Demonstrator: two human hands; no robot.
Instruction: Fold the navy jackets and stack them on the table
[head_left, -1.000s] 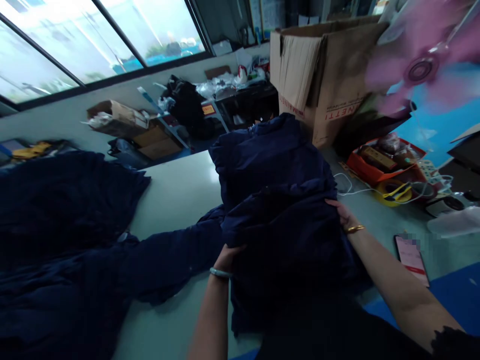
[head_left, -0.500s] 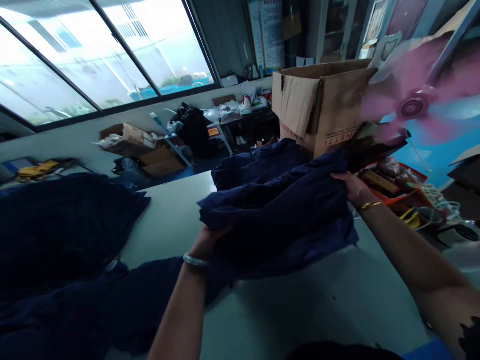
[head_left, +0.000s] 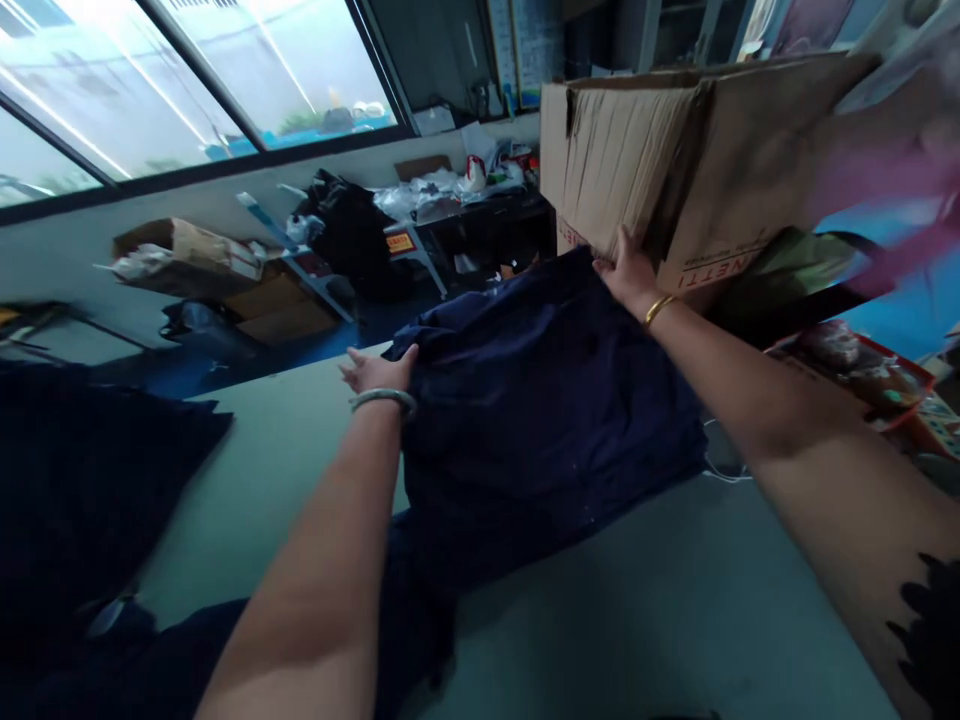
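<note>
A folded piece of dark navy cloth point(head_left: 540, 420), probably a garment, lies spread fairly flat on a pale table point(head_left: 622, 600). My left hand point(head_left: 379, 372), with a bangle at its wrist, is at the cloth's far left corner, fingers spread apart. At the far right corner, close in front of a cardboard carton point(head_left: 622, 165), my right hand point(head_left: 628, 275) touches the cloth's edge with thumb and fingers apart. More dark navy cloth point(head_left: 82, 480) is heaped on the left side of the table, and some runs under my left forearm.
A pink fan point(head_left: 907, 210) blurs at the right, above a red bin point(head_left: 900, 370) of small items. Beyond the table are an open box point(head_left: 180, 255), a black bag point(head_left: 349, 230) and a cluttered side table under the window.
Both hands have moved to the cloth's far edge, and the raised, bunched cloth now lies flatter. My left hand's fingers have come off their grip and spread. The view has shifted right.
</note>
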